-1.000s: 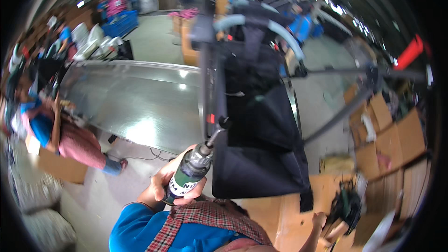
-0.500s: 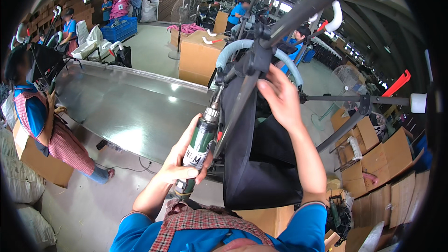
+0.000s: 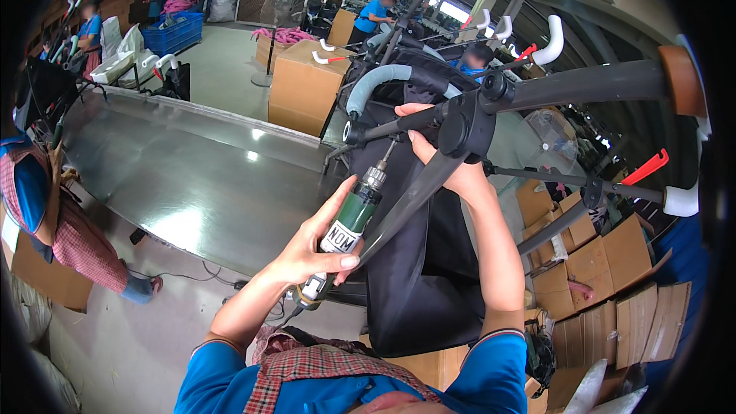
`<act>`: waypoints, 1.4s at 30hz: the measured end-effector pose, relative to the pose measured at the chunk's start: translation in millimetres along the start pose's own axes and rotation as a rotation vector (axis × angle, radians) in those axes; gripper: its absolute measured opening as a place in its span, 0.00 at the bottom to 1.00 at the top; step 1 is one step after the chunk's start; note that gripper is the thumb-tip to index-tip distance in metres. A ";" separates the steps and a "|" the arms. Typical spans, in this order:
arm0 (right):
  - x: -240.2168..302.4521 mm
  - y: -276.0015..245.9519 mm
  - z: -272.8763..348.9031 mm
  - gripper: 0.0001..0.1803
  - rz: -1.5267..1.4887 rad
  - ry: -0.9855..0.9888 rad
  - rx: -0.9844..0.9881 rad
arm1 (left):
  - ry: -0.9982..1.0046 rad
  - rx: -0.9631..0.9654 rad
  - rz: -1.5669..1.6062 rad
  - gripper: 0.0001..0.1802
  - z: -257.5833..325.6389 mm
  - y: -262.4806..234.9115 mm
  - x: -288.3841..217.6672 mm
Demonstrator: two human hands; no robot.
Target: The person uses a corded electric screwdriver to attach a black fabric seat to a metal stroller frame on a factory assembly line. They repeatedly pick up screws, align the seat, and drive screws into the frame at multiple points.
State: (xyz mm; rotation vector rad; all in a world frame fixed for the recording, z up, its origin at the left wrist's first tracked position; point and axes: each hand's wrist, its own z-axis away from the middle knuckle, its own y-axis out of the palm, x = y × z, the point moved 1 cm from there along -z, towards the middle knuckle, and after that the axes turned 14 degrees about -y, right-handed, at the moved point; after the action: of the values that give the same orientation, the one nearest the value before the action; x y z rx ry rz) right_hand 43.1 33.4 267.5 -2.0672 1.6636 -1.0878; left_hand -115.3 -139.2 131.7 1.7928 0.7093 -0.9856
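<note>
My left hand [image 3: 310,257] is wrapped round a green power screwdriver [image 3: 356,207], which tilts up and away from me. The bit at its tip meets the underside of a short black tube [image 3: 402,126] on a stroller frame. Behind that tube and the round black joint [image 3: 454,135], my right hand [image 3: 448,169] grips the frame, with thumb and fingertips showing and the rest partly hidden. A grey padded bar [image 3: 376,83] curves beyond the tube. The black fabric seat [image 3: 418,314] hangs below, between my forearms.
A shiny metal worktable [image 3: 192,161] spans the left, where a co-worker [image 3: 54,207] stands. Cardboard boxes [image 3: 307,88] stand ahead, with more flattened cartons [image 3: 613,261] at the right. Other frames with white handles [image 3: 550,40] surround the stroller.
My right hand has gone from lying loosely beside the joint to gripping behind it. The joint has swung right and nearer. The screwdriver has shifted right, its bit now at the short tube.
</note>
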 end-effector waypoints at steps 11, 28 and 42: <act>-5.7 1.3 1.2 0.20 0.050 -0.024 0.009 | 0.001 0.077 0.119 0.61 -15.0 -3.0 2.8; -6.0 1.4 1.3 0.20 0.070 -0.028 0.018 | 0.037 0.050 0.032 0.61 -14.4 -1.0 5.2; -1.6 1.1 3.4 0.21 0.044 -0.058 0.022 | 0.004 -0.068 -0.069 0.60 -13.6 4.1 2.0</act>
State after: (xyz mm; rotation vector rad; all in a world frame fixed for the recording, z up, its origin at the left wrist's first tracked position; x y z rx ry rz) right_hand 44.5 33.8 263.9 -2.0196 1.6538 -1.0182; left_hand -106.7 -128.2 135.1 1.7217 0.8019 -0.9926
